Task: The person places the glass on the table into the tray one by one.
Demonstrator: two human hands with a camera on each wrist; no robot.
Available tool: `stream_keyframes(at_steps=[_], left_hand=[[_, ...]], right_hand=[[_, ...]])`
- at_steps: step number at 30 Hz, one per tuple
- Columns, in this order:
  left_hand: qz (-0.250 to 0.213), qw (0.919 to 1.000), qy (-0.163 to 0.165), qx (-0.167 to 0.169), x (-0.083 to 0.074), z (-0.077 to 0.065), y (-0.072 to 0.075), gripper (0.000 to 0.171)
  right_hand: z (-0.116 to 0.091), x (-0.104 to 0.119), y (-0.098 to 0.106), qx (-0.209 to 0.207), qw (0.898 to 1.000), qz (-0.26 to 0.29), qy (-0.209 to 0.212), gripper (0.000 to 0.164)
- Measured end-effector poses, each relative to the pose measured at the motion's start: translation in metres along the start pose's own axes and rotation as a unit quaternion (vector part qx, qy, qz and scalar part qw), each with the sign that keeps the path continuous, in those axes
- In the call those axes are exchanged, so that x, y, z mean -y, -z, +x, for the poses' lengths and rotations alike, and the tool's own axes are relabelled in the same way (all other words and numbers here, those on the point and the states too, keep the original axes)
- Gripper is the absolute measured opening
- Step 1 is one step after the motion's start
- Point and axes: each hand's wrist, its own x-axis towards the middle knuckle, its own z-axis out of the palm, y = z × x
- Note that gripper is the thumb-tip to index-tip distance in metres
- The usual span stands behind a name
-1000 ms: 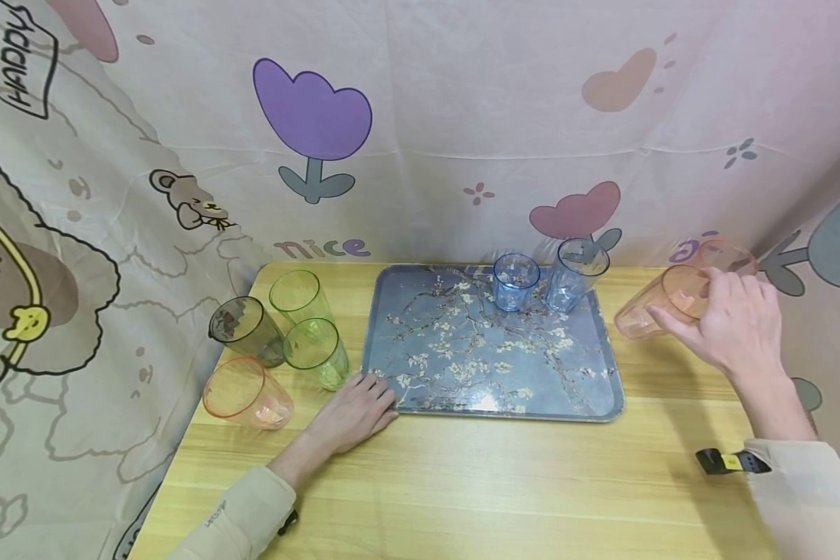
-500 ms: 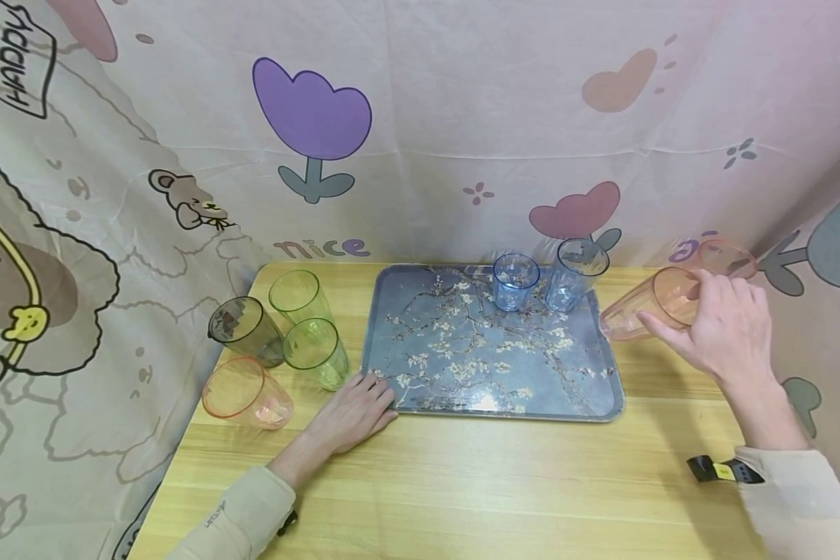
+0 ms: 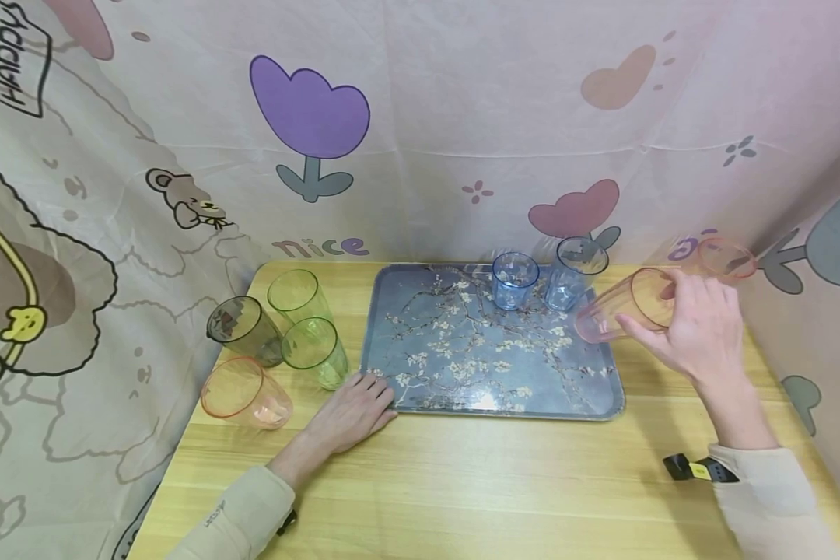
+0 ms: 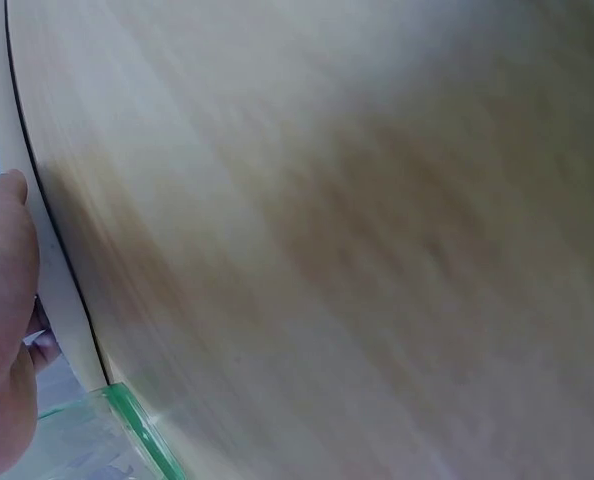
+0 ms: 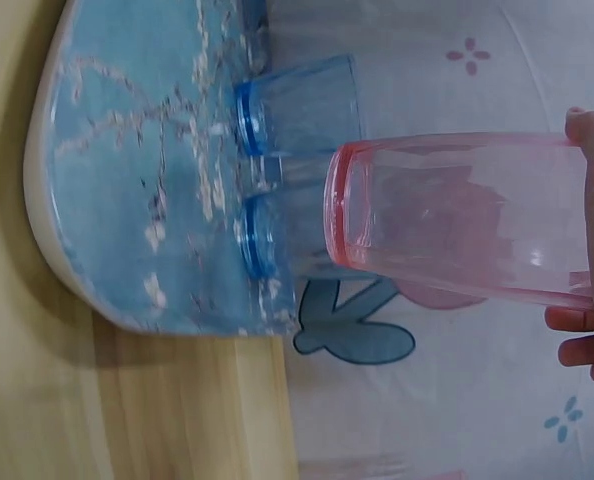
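Note:
My right hand (image 3: 707, 330) grips a pink see-through tumbler (image 3: 612, 311) near its rim, thumb on one side and fingers on the other. In the right wrist view the tumbler (image 5: 457, 215) hangs above the tray's level, its thick base away from the hand. In the head view it overlaps the right edge of the blue blossom-patterned tray (image 3: 462, 350). Two blue tumblers, a shorter one (image 3: 515, 281) and a taller one (image 3: 574, 276), stand at the tray's back right. My left hand (image 3: 353, 412) rests on the tray's front left corner, beside a green tumbler (image 3: 318, 356).
Left of the tray stand a yellow-green tumbler (image 3: 299, 299), a dark grey one (image 3: 248, 330) and an orange-pink one (image 3: 248, 393). Another pink tumbler (image 3: 726, 258) is at the back right, behind my right hand. A printed cloth (image 3: 448, 140) rises behind the wooden table (image 3: 490, 482).
My right hand has moved left with the pink tumbler, bringing its base from beside the tray to over the tray's right edge. The left hand has stayed in place.

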Motion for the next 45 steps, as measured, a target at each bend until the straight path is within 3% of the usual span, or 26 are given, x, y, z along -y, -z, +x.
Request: stream_keyframes(at_steps=[26, 34, 45], left_hand=[[-0.001, 1.0, 0.005, 0.005, 0.0, 0.0, 0.002, 0.025], [-0.002, 1.0, 0.005, 0.0, 0.0, 0.0, 0.001, 0.025], [-0.002, 1.0, 0.001, -0.006, 0.0, -0.001, 0.0, 0.026]], right_hand=[[-0.011, 0.048, -0.031, 0.009, 0.997, 0.031, 0.068, 0.103], [-0.014, 0.062, -0.044, 0.049, 0.994, 0.036, 0.093, 0.106], [-0.015, 0.078, -0.055, 0.049, 0.987, 0.033, 0.149, 0.105]])
